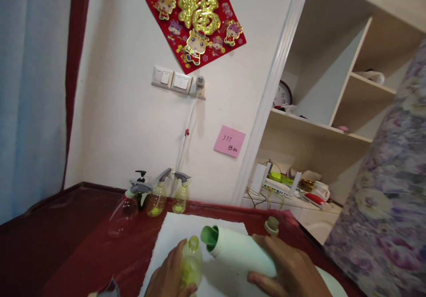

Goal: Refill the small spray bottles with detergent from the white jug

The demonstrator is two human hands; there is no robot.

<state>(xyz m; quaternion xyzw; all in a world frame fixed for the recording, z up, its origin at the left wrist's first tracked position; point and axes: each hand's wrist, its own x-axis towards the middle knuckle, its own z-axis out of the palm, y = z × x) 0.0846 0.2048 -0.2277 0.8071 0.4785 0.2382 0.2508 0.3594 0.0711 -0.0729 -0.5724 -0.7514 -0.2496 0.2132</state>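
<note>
My left hand (169,272) is wrapped round a small see-through yellow bottle (191,261) with an uncapped neck, held roughly upright over a white sheet (181,226). In my right hand (286,266) is a large pale green bottle (236,248), tipped on its side toward the left. Its open green spout (210,237) is just right of the small bottle's neck and apart from it. No liquid can be seen passing between them. Behind the green bottle, a dark green cap (272,225) rests on the red table.
Two yellow spray bottles (156,199), a clear one with a pink collar (123,215) and a dark pump bottle (140,179) stand along the table's back left. A grey spray head (113,288) lies partly visible at the bottom left. A floral curtain (379,177) hangs at the right.
</note>
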